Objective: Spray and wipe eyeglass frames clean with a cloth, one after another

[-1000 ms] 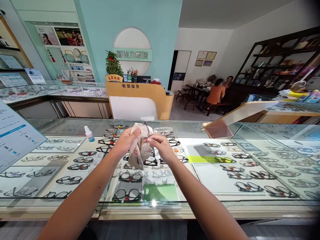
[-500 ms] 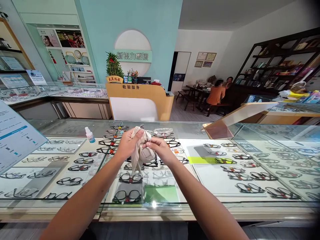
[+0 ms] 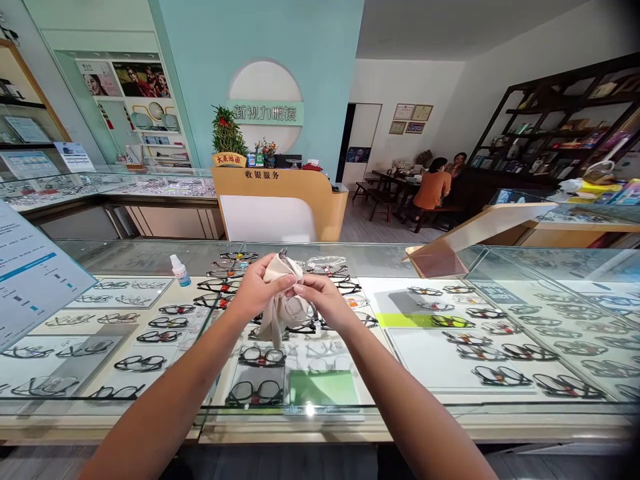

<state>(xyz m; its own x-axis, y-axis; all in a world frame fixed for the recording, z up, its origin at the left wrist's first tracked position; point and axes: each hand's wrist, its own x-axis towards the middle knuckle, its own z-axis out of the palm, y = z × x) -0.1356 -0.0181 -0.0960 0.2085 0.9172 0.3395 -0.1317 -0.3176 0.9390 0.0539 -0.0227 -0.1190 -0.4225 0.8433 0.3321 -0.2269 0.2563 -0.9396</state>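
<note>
Above the glass display counter, my left hand (image 3: 259, 290) is closed on a cream cloth (image 3: 283, 267), whose loose end hangs down below the fingers. The cloth is wrapped around part of a pair of glasses (image 3: 296, 307); one lens shows under my hands, and the rest is hidden by cloth and fingers. My right hand (image 3: 320, 297) pinches the glasses' frame at the cloth's right side, its fingertips close to my left thumb. A small spray bottle (image 3: 181, 272) with a white cap stands on the counter, left of my hands.
Rows of glasses (image 3: 260, 393) lie inside the glass counter (image 3: 320, 413). At the left edge is a printed sheet (image 3: 35, 273). A tilted wooden-framed panel (image 3: 470, 233) stands on the right. Behind are a cashier desk (image 3: 280, 193) and two seated people (image 3: 435, 190).
My left thumb has moved down from the cloth's top toward my right fingertips. The cloth has shifted and its hanging end has changed shape. My right hand has barely moved.
</note>
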